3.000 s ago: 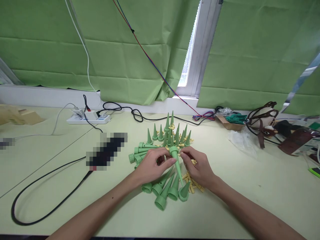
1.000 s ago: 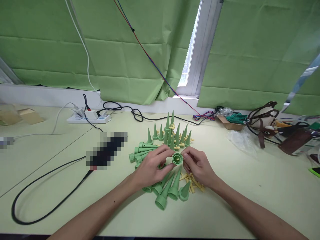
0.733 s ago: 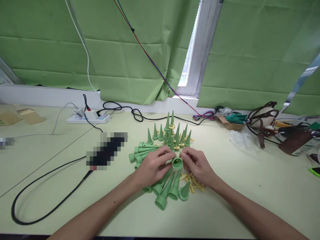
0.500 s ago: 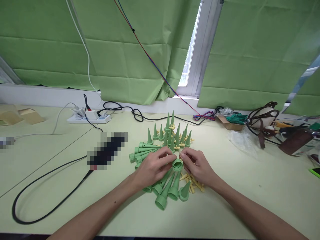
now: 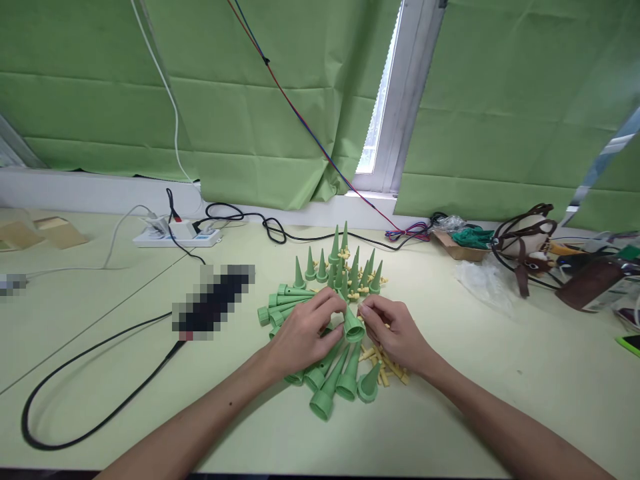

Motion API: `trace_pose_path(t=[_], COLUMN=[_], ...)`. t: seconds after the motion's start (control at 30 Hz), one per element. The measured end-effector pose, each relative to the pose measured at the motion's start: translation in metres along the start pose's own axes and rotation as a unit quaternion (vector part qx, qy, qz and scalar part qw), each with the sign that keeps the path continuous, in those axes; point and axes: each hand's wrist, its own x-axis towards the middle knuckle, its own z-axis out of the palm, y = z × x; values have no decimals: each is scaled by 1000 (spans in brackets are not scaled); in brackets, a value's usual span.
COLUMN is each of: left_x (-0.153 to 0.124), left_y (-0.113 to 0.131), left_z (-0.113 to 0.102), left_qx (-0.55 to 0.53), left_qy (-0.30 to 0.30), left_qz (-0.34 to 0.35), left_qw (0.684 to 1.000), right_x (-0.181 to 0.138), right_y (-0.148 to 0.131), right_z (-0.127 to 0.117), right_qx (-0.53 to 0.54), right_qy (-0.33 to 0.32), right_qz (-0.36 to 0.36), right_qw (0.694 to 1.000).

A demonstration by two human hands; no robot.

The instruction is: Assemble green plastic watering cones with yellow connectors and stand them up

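My left hand (image 5: 309,328) is closed, thumb and fingers pinching a green plastic watering spike (image 5: 354,328) whose hollow round end faces me. Just right of it, my right hand (image 5: 394,328) is closed in a pinch. A bit of a small yellow valve (image 5: 360,320) shows at its fingertips, mostly hidden by them. Below the hands lie loose green spikes (image 5: 325,399), open ends toward me, and a short green cone (image 5: 369,385). Yellow T-shaped valves (image 5: 384,373) are piled under my right hand. Behind, several green spikes (image 5: 299,273) stand upright, some with yellow valves fitted.
A power strip (image 5: 177,235) with plugs and black cables runs along the back. At left lies a dark blurred device (image 5: 215,303) on a looped cable. Clear plastic bags (image 5: 485,283), a cardboard box (image 5: 457,247) and a brown bottle (image 5: 595,283) sit at right.
The spike in my left hand has tilted, so more of its side shows now. My left fingers have shifted slightly along it; my right hand has hardly moved.
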Motion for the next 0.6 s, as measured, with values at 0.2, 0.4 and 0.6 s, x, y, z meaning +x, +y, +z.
trace_pose_path(t=[0.2, 0.4, 0.6], left_x=[2, 6, 8], left_y=[4, 6, 6], left_z=[-2, -4, -5], left_qx=[-43, -104, -125], left_qy=[-11, -5, -39], left_qz=[-62, -121, -142], left_qw=[997, 987, 981], right_x=[-1, -1, -2], right_y=[-2, 0, 2], right_z=[0, 0, 1], right_qx=[-5, 2, 6], right_qy=[11, 24, 24], right_qz=[-14, -20, -25], right_qw=[1000, 1000, 999])
